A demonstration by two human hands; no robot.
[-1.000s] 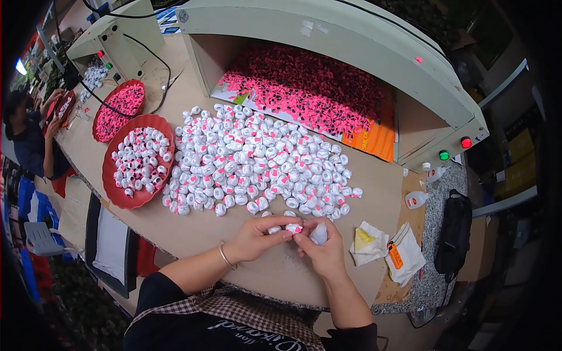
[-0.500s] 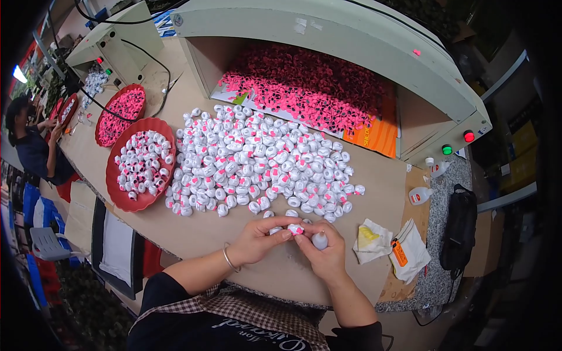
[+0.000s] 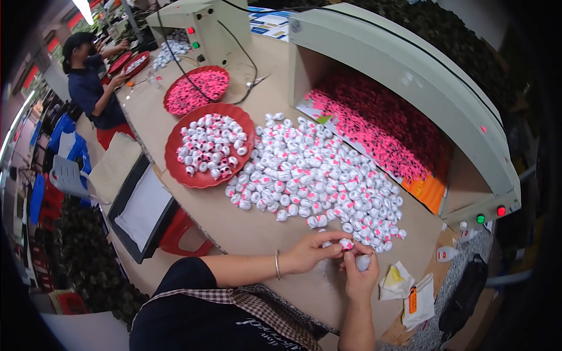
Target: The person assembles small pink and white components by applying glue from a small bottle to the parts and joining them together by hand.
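Between the fingertips of my left hand (image 3: 310, 253) is a small round white piece with pink marks (image 3: 346, 244). My right hand (image 3: 360, 278) meets it from the other side, thumb and fingertips close to that piece. A small whitish squeeze bottle (image 3: 363, 262) is tucked in the curled fingers of my right hand. Just beyond both hands spreads a big heap of similar white-and-pink pieces (image 3: 304, 175) on the brown tabletop. Left of the heap, a red scalloped dish (image 3: 175, 153) carries more white pieces, some with darker pink-and-black parts.
A pale arched box (image 3: 398, 58) with lit buttons covers many small pink-and-black parts (image 3: 374, 128). Another red dish (image 3: 171, 105) holds pink parts. Cloths (image 3: 418, 301), a white bottle (image 3: 446, 253) and a black bag (image 3: 465, 292) lie right. A co-worker (image 3: 96, 88) sits at far left.
The view has swung left, so the table and heap appear farther right and more of the co-worker shows. My hands keep the same white-and-pink piece and bottle.
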